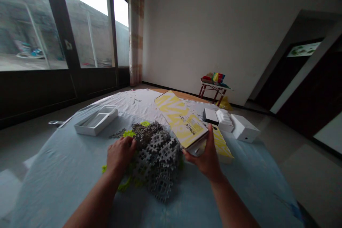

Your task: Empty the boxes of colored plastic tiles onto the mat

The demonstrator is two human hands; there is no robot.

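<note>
Currently, right hand (205, 157): grip holding rectangular yellow-and-white cardboard box (184, 121).
Left hand (120, 153): at toothed grey plastic pieces (166, 152); grip unclear to us.
Box tilt: we advise steady support.

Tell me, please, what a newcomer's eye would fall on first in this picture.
Probably the heap of gray interlocking pieces, with bright green ones at its edges, mid-table on the blue cloth. Next might come the tilted yellow-and-white box in the fingers of the right hand, beside the heap.
</note>
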